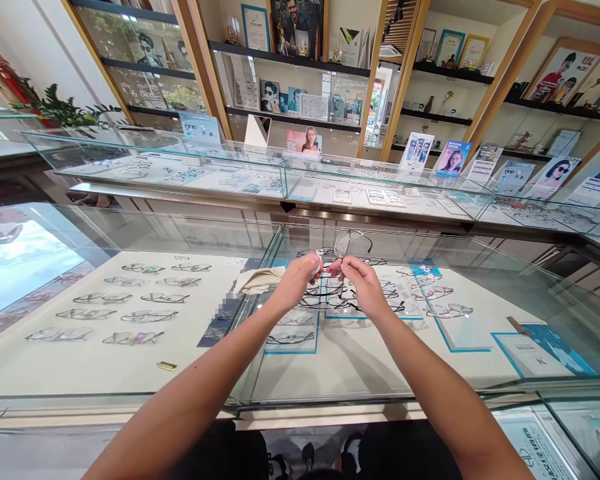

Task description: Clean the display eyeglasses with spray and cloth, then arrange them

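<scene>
We see both hands of the person raised over the near glass display case (340,383), a little to the right of its glass divider. The right hand (364,283) pinches the eyeglasses (341,244) between thumb and fingers, and these are lifted with the lenses upward. Where exactly the fingers grip them we cannot tell, because the lower part of the frame is hidden by the fingers or mixes with the frames behind.

The left hand (295,277) is just beside, its fingers curled on a small pale thing (317,272); this is mostly covered, so its kind we cannot name. Left of this hand lies a beige cloth (260,281), partly hidden by the wrist. Under the hands, dark spectacle frames (325,291) are partly covered.

On the left side we see more glasses (103,298) in rows, and nearer a small gold-coloured object (167,366), too small to make out. A dark booklet (225,323) is blurred by coarse squares. At the near edge, the shoes (351,453) are cut off.
</scene>
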Tool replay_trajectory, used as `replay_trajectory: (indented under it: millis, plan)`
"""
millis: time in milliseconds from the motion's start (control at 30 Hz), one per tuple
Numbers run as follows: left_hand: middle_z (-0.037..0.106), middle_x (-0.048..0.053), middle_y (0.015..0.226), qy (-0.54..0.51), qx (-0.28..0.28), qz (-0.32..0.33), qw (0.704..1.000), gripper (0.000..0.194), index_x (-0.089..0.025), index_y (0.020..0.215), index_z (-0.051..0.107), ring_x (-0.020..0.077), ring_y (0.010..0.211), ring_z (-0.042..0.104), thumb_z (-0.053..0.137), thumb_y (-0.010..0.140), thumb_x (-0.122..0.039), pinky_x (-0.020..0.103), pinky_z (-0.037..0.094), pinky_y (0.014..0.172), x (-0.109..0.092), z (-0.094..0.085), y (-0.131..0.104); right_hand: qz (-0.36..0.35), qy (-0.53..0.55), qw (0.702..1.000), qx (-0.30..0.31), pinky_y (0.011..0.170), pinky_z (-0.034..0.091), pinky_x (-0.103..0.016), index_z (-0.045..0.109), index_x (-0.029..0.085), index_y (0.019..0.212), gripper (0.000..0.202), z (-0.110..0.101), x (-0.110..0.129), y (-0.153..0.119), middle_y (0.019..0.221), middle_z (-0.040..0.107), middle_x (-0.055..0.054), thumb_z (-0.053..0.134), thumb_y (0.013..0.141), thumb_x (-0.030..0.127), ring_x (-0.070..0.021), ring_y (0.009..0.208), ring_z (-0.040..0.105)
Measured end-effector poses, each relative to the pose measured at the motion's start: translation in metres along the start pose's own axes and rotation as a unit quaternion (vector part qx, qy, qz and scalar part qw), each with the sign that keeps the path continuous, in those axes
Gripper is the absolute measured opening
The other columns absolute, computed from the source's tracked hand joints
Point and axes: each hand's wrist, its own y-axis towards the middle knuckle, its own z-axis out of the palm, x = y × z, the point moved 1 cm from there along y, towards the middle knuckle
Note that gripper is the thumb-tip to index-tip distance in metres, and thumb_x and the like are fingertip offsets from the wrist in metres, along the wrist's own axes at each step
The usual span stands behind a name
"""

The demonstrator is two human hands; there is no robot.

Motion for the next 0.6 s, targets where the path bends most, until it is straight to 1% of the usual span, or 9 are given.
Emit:
replay_trajectory:
  millis: [133,333,500,600]
  plan:
    - [0.052,0.001,0.072,0.040,0.038,0.015,0.998,0.050,-0.022,0.072,0.055,0.0184,0.068,0.047,0.046,0.098,-0.064,0.034,0.041,0.067,0.0014,0.0036,-0.0016,0.005,0.024,0.999,-0.032,0.084,0.055,-0.037,0.069,0.026,0.091,0.032,-0.0040,-0.0013,0.0040,0.104,0.079,-0.006,0.061,0.100,0.055,-0.0240,0.094,0.071]
    - [0.052,0.002,0.073,0.077,0.059,0.010,0.995,0.049,-0.023,0.072,0.054,0.0196,0.071,0.046,0.045,0.100,-0.062,0.034,0.040,0.069,0.0070,0.0054,-0.0032,0.020,0.051,0.997,-0.049,0.083,0.057,-0.037,0.071,0.026,0.094,0.034,-0.0041,-0.0053,0.0056,0.106,0.080,-0.007,0.062,0.098,0.058,-0.0245,0.093,0.072]
    - [0.051,0.001,0.074,0.081,0.054,0.010,0.995,0.048,-0.022,0.073,0.053,0.0187,0.071,0.046,0.047,0.100,-0.061,0.033,0.038,0.068,0.0070,0.0050,-0.0041,0.019,0.069,0.996,-0.046,0.081,0.057,-0.037,0.070,0.026,0.088,0.032,-0.0038,-0.0049,0.0052,0.105,0.080,-0.006,0.064,0.098,0.055,-0.0235,0.092,0.072]
    - [0.053,0.002,0.074,0.049,0.036,0.009,0.998,0.050,-0.022,0.073,0.056,0.0186,0.069,0.048,0.047,0.099,-0.064,0.033,0.041,0.067,0.0057,0.0039,-0.0028,0.018,0.069,0.996,-0.044,0.081,0.058,-0.037,0.071,0.025,0.089,0.032,-0.0041,-0.0044,0.0048,0.107,0.081,-0.006,0.064,0.098,0.055,-0.0244,0.094,0.073]
